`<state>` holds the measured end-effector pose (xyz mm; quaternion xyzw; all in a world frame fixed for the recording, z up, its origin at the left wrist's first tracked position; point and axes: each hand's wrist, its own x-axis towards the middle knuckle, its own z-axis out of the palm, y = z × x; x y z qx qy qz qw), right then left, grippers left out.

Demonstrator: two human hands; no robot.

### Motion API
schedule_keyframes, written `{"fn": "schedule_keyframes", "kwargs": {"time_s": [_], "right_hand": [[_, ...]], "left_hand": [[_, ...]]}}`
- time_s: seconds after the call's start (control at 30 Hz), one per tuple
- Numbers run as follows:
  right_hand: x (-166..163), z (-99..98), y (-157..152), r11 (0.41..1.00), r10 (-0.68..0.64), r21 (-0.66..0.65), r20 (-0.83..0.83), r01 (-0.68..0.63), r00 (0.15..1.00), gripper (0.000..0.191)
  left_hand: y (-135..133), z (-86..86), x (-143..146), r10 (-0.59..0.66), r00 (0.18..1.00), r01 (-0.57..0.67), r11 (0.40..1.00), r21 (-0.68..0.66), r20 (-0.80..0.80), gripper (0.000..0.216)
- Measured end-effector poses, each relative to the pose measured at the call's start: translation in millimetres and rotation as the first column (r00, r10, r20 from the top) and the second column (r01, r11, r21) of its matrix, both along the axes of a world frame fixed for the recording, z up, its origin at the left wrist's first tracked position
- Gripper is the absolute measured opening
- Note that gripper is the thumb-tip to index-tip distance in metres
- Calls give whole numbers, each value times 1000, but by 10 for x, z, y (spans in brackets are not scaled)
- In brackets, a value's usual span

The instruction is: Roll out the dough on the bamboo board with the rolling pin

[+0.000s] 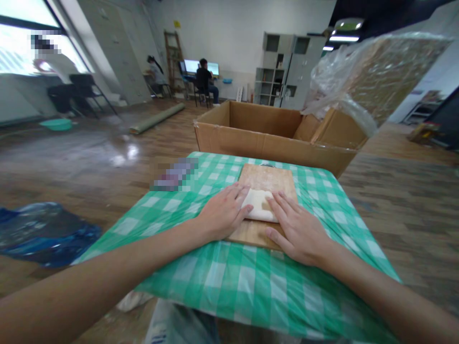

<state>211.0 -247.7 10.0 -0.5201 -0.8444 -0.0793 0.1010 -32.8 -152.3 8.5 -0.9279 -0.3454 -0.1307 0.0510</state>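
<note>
A pale slab of dough [261, 206] lies across a wooden cutting board [267, 176]. My left hand [225, 210] rests on the dough's left end, its fingers stretched out and pointing away from me. On the right end lie the straight fingers of my right hand [299, 227], with the thumb apart, over the board. Neither hand is closed around the dough; its two ends are partly hidden under the fingers. A light dusting, perhaps flour, shows on the far part of the board.
A green-and-white checked cloth [211, 267] covers the table. Behind it stands a large open cardboard box [251, 136] with plastic wrap [333, 71]. A blurred-out flat item [175, 174] lies at the table's left edge, and a blue plastic bag [46, 234] on the floor. Several people sit farther back.
</note>
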Motion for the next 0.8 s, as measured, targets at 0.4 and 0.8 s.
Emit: {"fn": "schedule_keyframes", "kwargs": {"time_s": [0.4,0.8], "right_hand": [[73,126,165,991,-1,-134,-45,-5,999,82],[185,55,538,987,-112,-111,16,113,994,71]], "left_hand": [[102,13,87,54,998,-55,998,-32,-34,68],[622,-111,130,-103,995,102,990,-99,-2,57]]}}
